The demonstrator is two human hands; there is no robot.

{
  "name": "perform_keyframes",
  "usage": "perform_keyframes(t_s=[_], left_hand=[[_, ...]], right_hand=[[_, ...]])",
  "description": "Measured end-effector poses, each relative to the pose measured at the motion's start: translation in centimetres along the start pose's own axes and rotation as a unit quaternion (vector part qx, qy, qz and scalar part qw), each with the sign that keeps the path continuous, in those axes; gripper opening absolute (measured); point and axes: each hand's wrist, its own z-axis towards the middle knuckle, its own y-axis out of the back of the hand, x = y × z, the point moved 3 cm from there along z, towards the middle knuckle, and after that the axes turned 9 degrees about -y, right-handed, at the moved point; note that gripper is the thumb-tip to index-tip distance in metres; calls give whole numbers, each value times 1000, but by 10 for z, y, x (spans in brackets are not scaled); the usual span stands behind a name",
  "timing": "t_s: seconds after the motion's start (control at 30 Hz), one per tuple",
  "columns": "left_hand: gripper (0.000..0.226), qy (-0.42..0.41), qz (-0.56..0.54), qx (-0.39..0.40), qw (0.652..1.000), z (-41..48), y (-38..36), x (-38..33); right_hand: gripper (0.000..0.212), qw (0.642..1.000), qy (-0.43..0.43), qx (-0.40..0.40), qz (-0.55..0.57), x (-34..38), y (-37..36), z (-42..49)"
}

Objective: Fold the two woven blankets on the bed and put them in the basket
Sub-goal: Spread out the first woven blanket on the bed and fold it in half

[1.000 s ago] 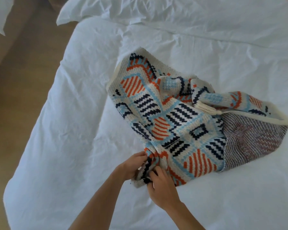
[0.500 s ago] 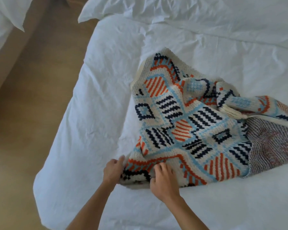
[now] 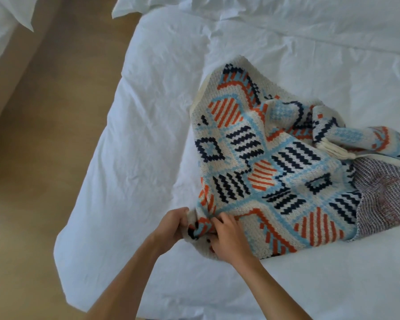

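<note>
Bunching knit blanket (image 3: 275,167) corner: left hand (image 3: 171,227) & right hand (image 3: 229,239) grip tight, on wrinkled white bed (image 3: 136,146).

1. Your woven blanket (image 3: 275,167) lies rumpled on the white bed (image 3: 148,146), patterned in cream, light blue, orange and navy stripes and diamonds.
2. Its near corner is bunched between your left hand (image 3: 171,227) and right hand (image 3: 229,239), both closed on the fabric.
3. A cream tassel (image 3: 333,150) rests on its far fold.
4. At the right, its muted, greyish-purple reverse side (image 3: 383,195) faces up.
</note>
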Motion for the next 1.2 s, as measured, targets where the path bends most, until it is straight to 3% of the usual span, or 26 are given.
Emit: perform_keyframes(t_s=[0.07,0.13,0.2,0.27,0.33,0.4,0.47,0.53,0.6,0.7,0.77,0.87,0.93,0.97,1.07,1.2], left_hand=[[14,40,-14,2,999,-10,11,16],[31,97,7,14,995,-14,13,28],[50,132,128,40,982,-11,5,32],[44,109,263,44,958,-3,-5,28],[26,52,314,23,948,6,-12,21],[21,-6,275,-59,960,10,-7,10],[24,-51,139,-166,975,11,5,0],[31,-97,15,-215,972,12,17,-16],[28,-154,-75,-217,961,13,27,-38],[21,-184,-203,-138,952,14,32,-59],[23,-171,-133,-88,972,9,25,-54],[37,-129,72,-86,985,7,11,-25],[29,-85,89,-77,989,8,2,-9],[31,-70,63,-76,993,8,-1,-6],[36,-60,-35,-153,986,13,6,-11],[46,-74,105,-284,950,18,44,-25]], right_hand=[[20,999,-27,-28,33,-7,6,-7],[21,998,-47,-27,17,-14,3,-19],[21,999,-44,-17,-1,-16,-5,-32],[25,999,-31,-34,6,-16,-8,-41],[28,998,-46,-50,3,-18,-5,-44],[28,993,-82,-80,16,-27,2,-42],[27,985,-117,-115,45,-32,12,-39],[25,979,-110,-158,72,-30,20,-34],[23,977,-90,-169,95,-20,24,-29],[56,988,-77,-119,63,-8,21,-19],[57,990,-76,-98,69,-4,21,-13],[21,984,-38,-150,88,2,23,-10],[10,988,5,-146,53,4,20,-11],[13,993,20,-109,34,4,14,-12],[49,998,4,9,-57,0,-8,-16],[55,990,-17,50,-132,1,-21,-21]])
